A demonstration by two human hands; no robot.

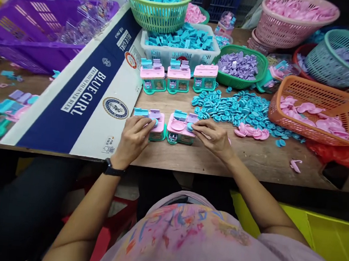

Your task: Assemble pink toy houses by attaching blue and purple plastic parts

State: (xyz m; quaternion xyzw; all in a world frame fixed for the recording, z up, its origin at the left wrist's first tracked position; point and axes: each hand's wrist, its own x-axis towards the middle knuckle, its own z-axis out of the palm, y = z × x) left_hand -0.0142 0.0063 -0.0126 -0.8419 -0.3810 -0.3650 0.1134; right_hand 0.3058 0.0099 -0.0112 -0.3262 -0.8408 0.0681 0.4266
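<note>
Two small toy houses with pink tops and teal bases stand side by side near the table's front edge. My left hand (135, 137) pinches a small blue round piece (154, 122) at the top of the left toy (158, 129), covering much of that toy. On the right toy (180, 135), my right hand (214, 139) is closed on another blue round piece (190, 126) at the top's right end. A pink ring-shaped dish (178, 125) shows on this toy's top, with blue and purple parts behind it.
Three similar toys (178, 80) stand farther back. Blue round pieces (242, 106) lie heaped at right, near pink parts (251, 131) and an orange basket (320, 131). A printed cardboard panel (95, 80) slants at left. Baskets and a white bin (182, 54) line the back.
</note>
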